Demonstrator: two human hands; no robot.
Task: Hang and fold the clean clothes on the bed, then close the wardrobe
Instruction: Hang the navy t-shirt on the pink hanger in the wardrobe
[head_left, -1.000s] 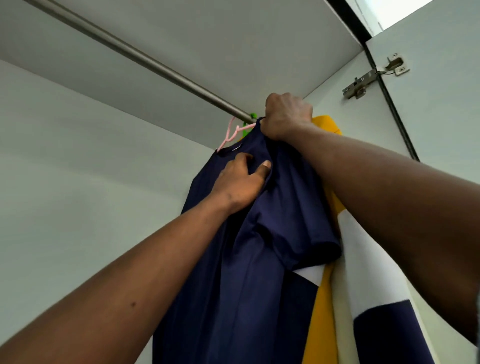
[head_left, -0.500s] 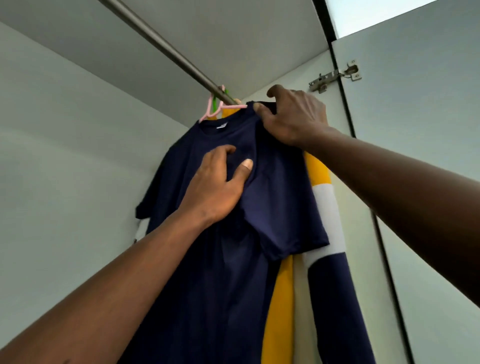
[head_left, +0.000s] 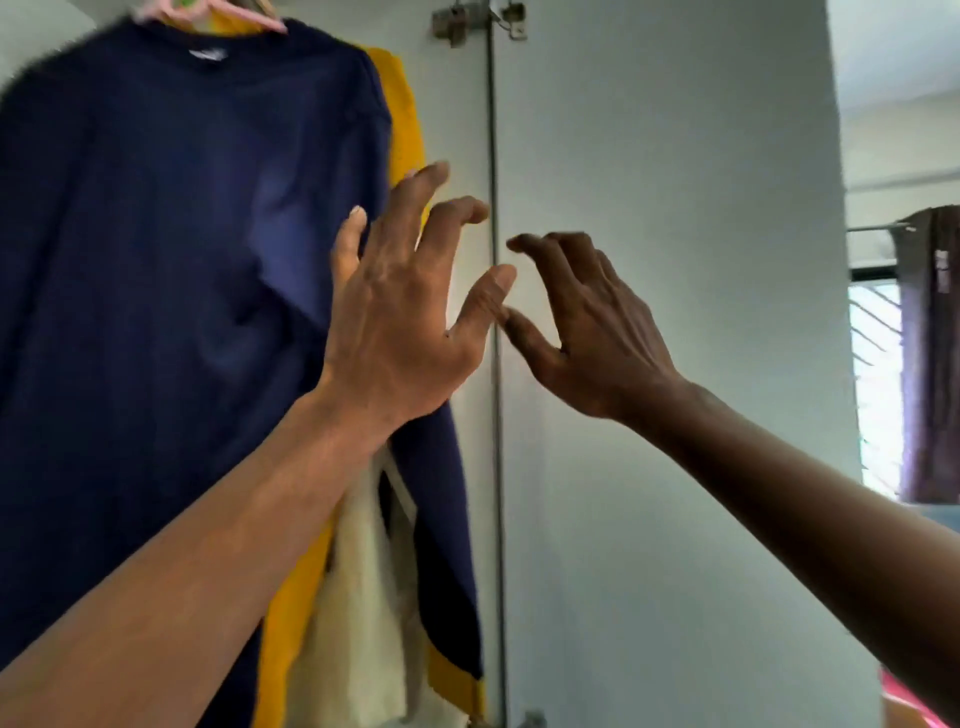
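both hands have come off the navy t-shirt (head_left: 171, 249). half a second ago the right hand (head_left: 592, 332) pinched its shoulder up by the pink hanger (head_left: 260, 18) and the left hand (head_left: 400, 312) lay flat on its chest. now neither holds anything. the view has also swung down and to the right, so the rail is out of sight and only the hanger's arms show at the top edge.

the t-shirt hangs on its own from that hanger, in front of a yellow garment (head_left: 402, 114) and a cream one (head_left: 363, 597) lower down. the picture is blurred by motion, so finer detail is lost.

the left hand is spread, fingers apart, in front of the shirt's near sleeve edge. i cannot tell if it touches the cloth. the right hand is beside it, fingers loosely bent and empty, well clear of the shirt and over the open wardrobe door (head_left: 675, 208). the two thumbs nearly meet.

my reading is that this shirt is hung and done. what is left on the bed is not in view, so i cannot say whether more clothes wait or the door comes next.
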